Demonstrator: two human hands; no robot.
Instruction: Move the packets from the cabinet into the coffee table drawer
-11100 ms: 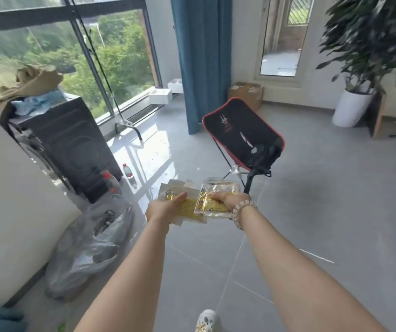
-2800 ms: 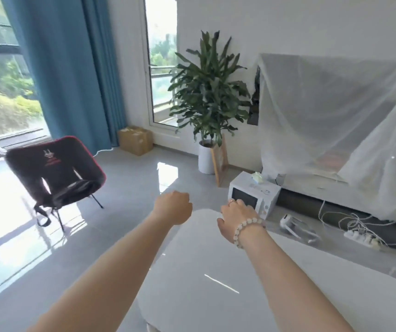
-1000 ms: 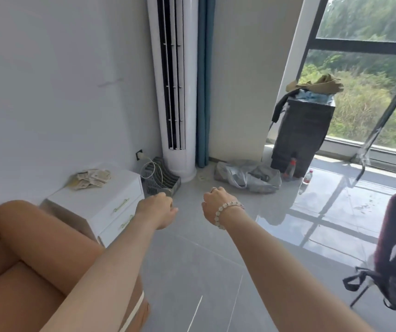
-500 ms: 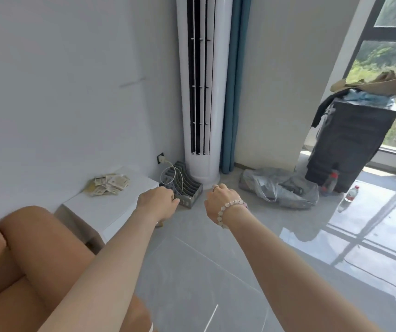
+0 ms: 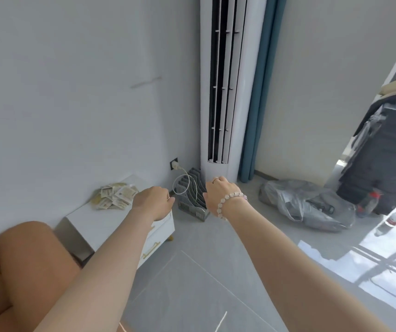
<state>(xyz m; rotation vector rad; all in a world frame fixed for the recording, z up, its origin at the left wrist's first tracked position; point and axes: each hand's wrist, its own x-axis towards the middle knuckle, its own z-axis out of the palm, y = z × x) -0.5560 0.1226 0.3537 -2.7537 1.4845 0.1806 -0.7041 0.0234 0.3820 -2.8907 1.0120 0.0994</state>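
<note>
Cream-and-yellow packets (image 5: pixel 114 196) lie in a loose heap on top of the low white cabinet (image 5: pixel 89 222) by the wall, toward the end nearest the wall socket (image 5: pixel 174 164). A person reaches for them w/ both arms out. The left hand (image 5: pixel 152 203) hangs over the cabinet's front corner, just beside the heap but not touching it, fingers (image 5: pixel 171 200) loosely curled and holding nothing. The right hand (image 5: pixel 221 195), w/ a bead bracelet (image 5: pixel 230 203) at the wrist and a ring (image 5: pixel 216 180), is further right, in front of a grey file rack (image 5: pixel 192 202). Its fingers bend away from the camera, so can't tell if slack or clenched, tho nothing shows in it. The coffee table drawer is not in view.

Handling, as a judgement: the packets look thin, flat and v. light, prob. slick-faced and apt to slide off one another. The heap is best gathered from both sides and pinched at the edges as a stack, not picked from the middle. Not fragile, but a lazy grip could shed a few onto the tiled floor (image 5: pixel 192 283).

Writing: the packets carry print, too small to read. No brand is legible on the tall white air-con unit (image 5: pixel 228 92) in the corner beside a teal curtain (image 5: pixel 255 116), nor on the bottle (image 5: pixel 393 219) near the plastic bag (image 5: pixel 305 204).
</note>
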